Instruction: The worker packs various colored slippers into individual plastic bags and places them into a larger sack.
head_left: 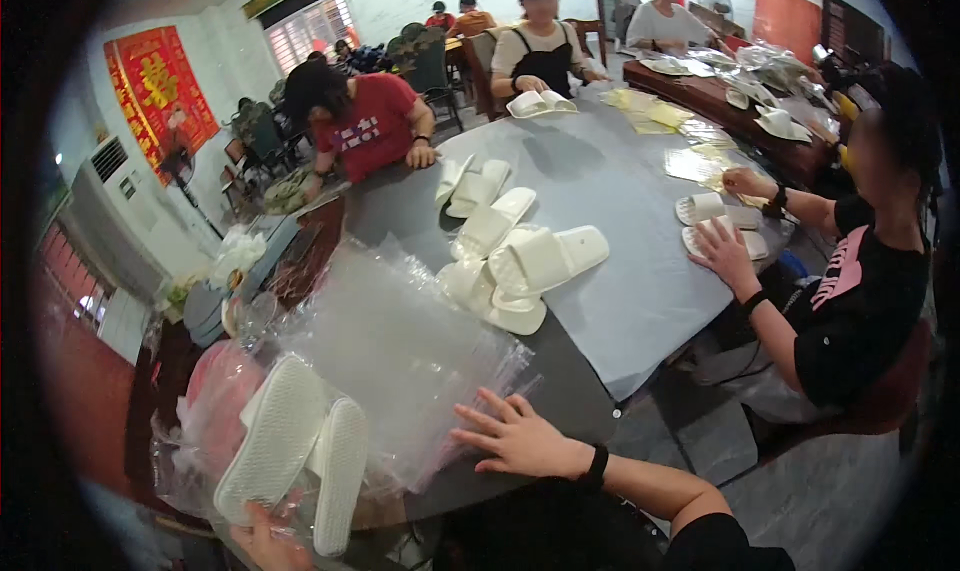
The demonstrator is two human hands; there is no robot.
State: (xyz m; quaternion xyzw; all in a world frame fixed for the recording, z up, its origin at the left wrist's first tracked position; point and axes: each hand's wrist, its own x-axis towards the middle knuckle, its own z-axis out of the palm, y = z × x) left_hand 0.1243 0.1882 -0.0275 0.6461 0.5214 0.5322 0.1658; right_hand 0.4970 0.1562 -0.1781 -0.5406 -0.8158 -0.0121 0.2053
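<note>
At the lower left, my left hand (268,543) grips the lower end of a white slide slipper (272,441), its textured sole facing up; part of the hand is hidden. A second white slipper (341,476) leans against it, also sole up. Clear plastic wrap lies around and under the pair. My right hand (528,439) rests with fingers spread at the right edge of a stack of clear plastic bags (385,321). Beyond the bags, several white slippers (550,259) lie in a loose heap on the table.
A grey cloth (620,311) covers much of the table (570,396). To the right, a co-worker's hands touch a white slipper pair (715,211). Yellowish packets (690,161) lie beyond. Another person across the table is beside more slippers (540,103). A pink bundle (220,396) sits at left.
</note>
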